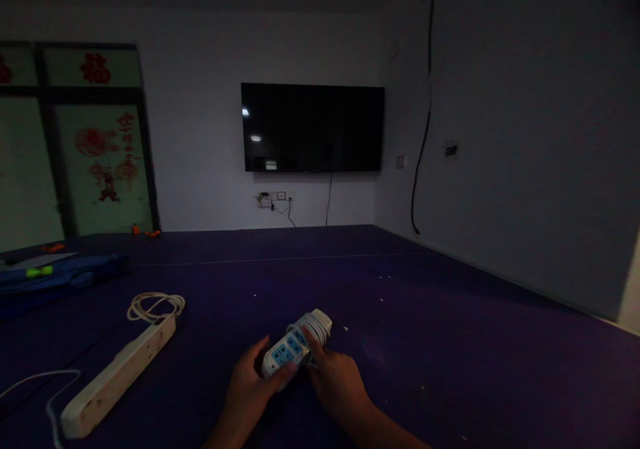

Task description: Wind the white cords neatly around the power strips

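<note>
A small white power strip (293, 345) with blue sockets lies low on the dark purple floor, its white cord wound round its far end. My left hand (250, 389) is closed round the strip's near end, thumb on top. My right hand (333, 379) is closed on the strip's right side, fingers at the wound cord. A second, longer white power strip (120, 375) lies on the floor to the left, with its coiled cord (155, 305) at its far end.
A dark wall-mounted television (313, 127) hangs ahead above wall sockets (275, 197). A blue bag or mat (60, 275) lies at far left. Glass doors with red paper decorations (105, 155) stand at the left. A loose white cable (45, 395) curls at bottom left.
</note>
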Demonstrator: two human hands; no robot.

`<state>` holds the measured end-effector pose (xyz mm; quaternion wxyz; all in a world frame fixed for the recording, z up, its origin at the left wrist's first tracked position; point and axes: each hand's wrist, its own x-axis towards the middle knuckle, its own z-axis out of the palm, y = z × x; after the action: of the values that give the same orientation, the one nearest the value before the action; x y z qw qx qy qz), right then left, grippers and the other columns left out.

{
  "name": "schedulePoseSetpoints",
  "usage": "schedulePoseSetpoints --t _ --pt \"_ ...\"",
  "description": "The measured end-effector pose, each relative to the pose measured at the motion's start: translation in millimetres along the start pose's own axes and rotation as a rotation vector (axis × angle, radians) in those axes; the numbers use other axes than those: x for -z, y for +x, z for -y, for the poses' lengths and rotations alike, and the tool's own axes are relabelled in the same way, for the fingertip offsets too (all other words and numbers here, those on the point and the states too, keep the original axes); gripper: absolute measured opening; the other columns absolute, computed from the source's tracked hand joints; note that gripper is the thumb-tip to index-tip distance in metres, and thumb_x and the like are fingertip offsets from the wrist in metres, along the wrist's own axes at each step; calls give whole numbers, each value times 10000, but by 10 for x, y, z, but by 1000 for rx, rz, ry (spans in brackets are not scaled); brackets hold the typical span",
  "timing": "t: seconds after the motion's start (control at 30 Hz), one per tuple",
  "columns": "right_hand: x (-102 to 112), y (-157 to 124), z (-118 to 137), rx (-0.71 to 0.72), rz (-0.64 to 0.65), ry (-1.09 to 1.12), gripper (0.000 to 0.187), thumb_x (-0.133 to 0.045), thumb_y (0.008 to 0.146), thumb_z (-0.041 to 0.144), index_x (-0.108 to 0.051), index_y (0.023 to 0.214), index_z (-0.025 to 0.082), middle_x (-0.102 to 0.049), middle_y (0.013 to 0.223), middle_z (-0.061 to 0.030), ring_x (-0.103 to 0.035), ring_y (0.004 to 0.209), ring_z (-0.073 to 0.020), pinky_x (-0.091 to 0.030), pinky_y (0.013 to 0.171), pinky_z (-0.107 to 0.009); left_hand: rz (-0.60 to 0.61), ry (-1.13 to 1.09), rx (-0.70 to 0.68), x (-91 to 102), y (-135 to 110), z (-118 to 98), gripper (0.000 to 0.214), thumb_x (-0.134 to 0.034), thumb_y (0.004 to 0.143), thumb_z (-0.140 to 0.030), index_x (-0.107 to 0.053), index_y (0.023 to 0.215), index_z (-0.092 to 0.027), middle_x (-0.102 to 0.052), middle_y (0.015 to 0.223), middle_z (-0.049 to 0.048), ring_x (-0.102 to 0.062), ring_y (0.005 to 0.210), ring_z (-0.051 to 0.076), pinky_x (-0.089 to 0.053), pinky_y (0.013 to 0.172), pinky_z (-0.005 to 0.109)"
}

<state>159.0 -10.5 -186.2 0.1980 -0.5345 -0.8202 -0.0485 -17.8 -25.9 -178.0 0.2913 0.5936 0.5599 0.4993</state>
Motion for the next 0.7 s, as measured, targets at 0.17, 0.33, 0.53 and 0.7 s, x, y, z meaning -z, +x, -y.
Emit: schedulePoseSetpoints --t 0.17,0.33,0.53,0.7 --pt "25 2 12 -1 25 -7 586 -472 788 134 -357 1352 242 -699 897 -69 -654 737 -192 -454 619 -235 131 -113 183 23 -3 -22 555 -679 521 -554 -666 859 -113 -712 778 67 -655 742 234 -506 639 289" --pt "38 -9 21 6 26 -23 576 -492 778 146 -387 1336 243 -697 909 -76 -655 731 -203 -457 606 -244 92 -181 203 -34 10 48 490 -729 475 -480 -655 815 -135 -706 740 46 -652 707 212 -513 618 279" --pt "36 -3 17 13 19 -23 583 -482 794 148 -353 1356 235 -696 914 -78 -656 716 -187 -447 599 -225 107 -358 278 -75 -18 51 531 -729 510 -494 -621 886 -134 -683 750 53 -643 619 188 -530 518 288" --pt "21 8 10 44 13 -5 606 -477 802 148 -302 1380 205 -697 897 -84 -655 733 -192 -451 615 -231 94 -261 98 -32 2 -8 510 -712 556 -478 -637 921 -130 -684 732 40 -637 624 184 -521 501 261"
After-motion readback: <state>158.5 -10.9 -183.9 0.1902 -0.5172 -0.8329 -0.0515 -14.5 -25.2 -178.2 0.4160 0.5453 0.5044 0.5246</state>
